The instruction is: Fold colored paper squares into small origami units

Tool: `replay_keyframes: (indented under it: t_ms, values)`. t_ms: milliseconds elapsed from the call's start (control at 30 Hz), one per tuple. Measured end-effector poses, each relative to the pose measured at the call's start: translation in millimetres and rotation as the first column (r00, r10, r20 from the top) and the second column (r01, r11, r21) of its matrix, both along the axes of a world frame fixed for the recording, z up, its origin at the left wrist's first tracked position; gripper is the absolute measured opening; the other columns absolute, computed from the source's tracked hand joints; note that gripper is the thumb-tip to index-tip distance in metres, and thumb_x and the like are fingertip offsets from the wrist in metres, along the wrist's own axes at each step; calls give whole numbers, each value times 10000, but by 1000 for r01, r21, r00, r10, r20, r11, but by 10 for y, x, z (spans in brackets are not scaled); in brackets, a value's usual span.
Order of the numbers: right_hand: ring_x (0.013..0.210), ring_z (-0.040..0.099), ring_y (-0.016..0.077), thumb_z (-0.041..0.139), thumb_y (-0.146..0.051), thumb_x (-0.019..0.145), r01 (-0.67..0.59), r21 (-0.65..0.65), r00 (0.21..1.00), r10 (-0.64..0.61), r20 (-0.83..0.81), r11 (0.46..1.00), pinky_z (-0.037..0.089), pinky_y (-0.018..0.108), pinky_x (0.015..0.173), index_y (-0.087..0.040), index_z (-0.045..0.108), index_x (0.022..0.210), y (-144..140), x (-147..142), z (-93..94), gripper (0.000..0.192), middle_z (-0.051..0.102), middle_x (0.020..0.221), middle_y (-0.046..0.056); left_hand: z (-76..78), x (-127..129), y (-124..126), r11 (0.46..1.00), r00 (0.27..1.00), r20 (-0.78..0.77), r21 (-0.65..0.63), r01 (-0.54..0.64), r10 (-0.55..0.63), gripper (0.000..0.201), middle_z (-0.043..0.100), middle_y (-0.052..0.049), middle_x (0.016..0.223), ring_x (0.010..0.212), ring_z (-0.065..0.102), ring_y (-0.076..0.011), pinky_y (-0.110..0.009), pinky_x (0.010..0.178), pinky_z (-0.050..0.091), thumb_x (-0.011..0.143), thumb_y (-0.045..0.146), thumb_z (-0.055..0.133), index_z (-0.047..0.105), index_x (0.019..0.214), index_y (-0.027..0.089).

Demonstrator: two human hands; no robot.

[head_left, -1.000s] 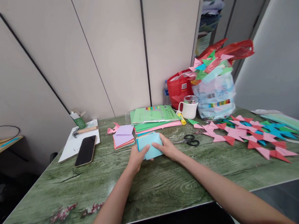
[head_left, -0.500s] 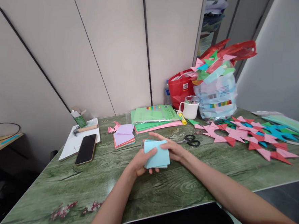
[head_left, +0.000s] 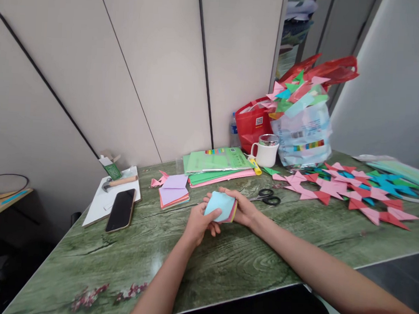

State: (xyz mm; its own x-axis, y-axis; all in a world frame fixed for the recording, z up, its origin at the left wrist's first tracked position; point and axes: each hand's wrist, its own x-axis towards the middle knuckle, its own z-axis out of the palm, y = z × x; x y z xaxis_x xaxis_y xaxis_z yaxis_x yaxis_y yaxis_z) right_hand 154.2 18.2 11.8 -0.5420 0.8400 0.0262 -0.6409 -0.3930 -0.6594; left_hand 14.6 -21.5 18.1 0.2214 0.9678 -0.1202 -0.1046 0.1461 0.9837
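Both of my hands hold a small stack of square coloured paper [head_left: 220, 205], light blue on top with pink and yellow edges showing on its right side. My left hand [head_left: 199, 222] grips its near left corner with the thumb on top. My right hand [head_left: 243, 209] cups the stack from the right and behind. The stack is tilted up, just above the green wood-grain table [head_left: 245, 261]. A second small pile of paper squares [head_left: 173, 190], purple on top, lies just to the left and beyond.
Black scissors [head_left: 268, 196] lie right of my hands. Behind are green and pink paper sheets [head_left: 216, 166], a white mug [head_left: 265, 151], a red bag [head_left: 252, 121] and a plastic bag of folded shapes [head_left: 303, 125]. Folded paper stars [head_left: 349, 189] cover the right. A phone [head_left: 121, 209] and hammer [head_left: 118, 182] lie left.
The paper stack has been lifted off the table, squared up and tilted upright between both hands; my right hand has wrapped around its right side.
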Motion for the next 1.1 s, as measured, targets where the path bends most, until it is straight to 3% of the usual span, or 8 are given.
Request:
replay_keyframes:
  t_ms: [233, 333, 400, 500, 667, 767, 900, 1100]
  values:
    - [951, 615, 234, 662, -281, 618, 26, 35, 1000, -26, -1, 999, 429, 411, 880, -212, 507, 836, 12, 8, 4, 277, 670, 900, 52, -54, 63, 14, 988, 990, 9, 73, -138, 138, 552, 547, 54, 496, 301, 510, -116, -175, 277, 362, 652, 441, 647, 362, 1019, 143]
    - [888, 635, 221, 590, -283, 688, 147, -141, 989, -147, 12, 979, 467, 380, 833, -203, 503, 714, 98, 9, -13, 121, 662, 804, 47, -21, 20, 22, 952, 971, -56, 216, -215, 232, 572, 601, -23, 777, 357, 538, -93, -182, 297, 384, 709, 457, 579, 326, 1147, 190]
    - [854, 642, 207, 552, -279, 720, 237, -255, 970, -243, 8, 937, 484, 360, 810, -209, 467, 641, 158, 18, -28, 135, 647, 744, 41, 15, -12, 1, 881, 931, -134, 391, -266, 341, 580, 562, -93, 1046, 414, 542, -59, -178, 340, 410, 685, 403, 628, 381, 1181, 233]
    - [818, 645, 211, 530, -279, 743, 286, -334, 952, -305, -5, 898, 504, 369, 771, -219, 442, 619, 198, 31, -34, 163, 628, 678, 34, 41, -22, -60, 808, 910, -205, 556, -196, 361, 640, 443, -132, 1289, 463, 527, -44, -196, 435, 470, 608, 265, 717, 473, 1200, 263]
    - [789, 646, 215, 529, -305, 755, 216, -283, 974, -227, -7, 934, 516, 357, 740, -210, 459, 627, 132, -35, -38, 174, 631, 655, 36, -80, 63, -110, 876, 961, -270, 476, 79, 60, 627, 344, -122, 1390, 576, 631, -140, -299, 480, 549, 725, 193, 582, 379, 1309, 300]
    - [779, 651, 202, 528, -296, 759, 163, -269, 985, -174, -17, 949, 516, 330, 723, -200, 467, 640, 82, -92, -53, 165, 646, 679, 35, -143, 74, -86, 864, 957, -290, 484, 140, 8, 490, 292, -97, 1422, 728, 659, -188, -344, 546, 576, 776, 193, 503, 456, 1255, 286]
    - [714, 653, 198, 541, -327, 761, 98, -170, 995, -100, -4, 981, 517, 317, 633, -193, 487, 686, 44, -122, -57, 162, 657, 688, 24, -132, 24, -39, 850, 949, -311, 512, 121, 53, 372, 294, -79, 1425, 778, 662, -196, -363, 607, 578, 804, 243, 474, 543, 1169, 266]
    - [783, 653, 192, 589, -408, 742, 175, -59, 981, -169, 95, 983, 495, 322, 714, -201, 499, 734, 42, -117, -78, 226, 664, 739, 18, -150, 31, 34, 970, 999, -46, 242, -6, 18, 383, 665, -90, 1031, 751, 676, -244, -423, 715, 548, 741, 341, 582, 596, 1094, 191]
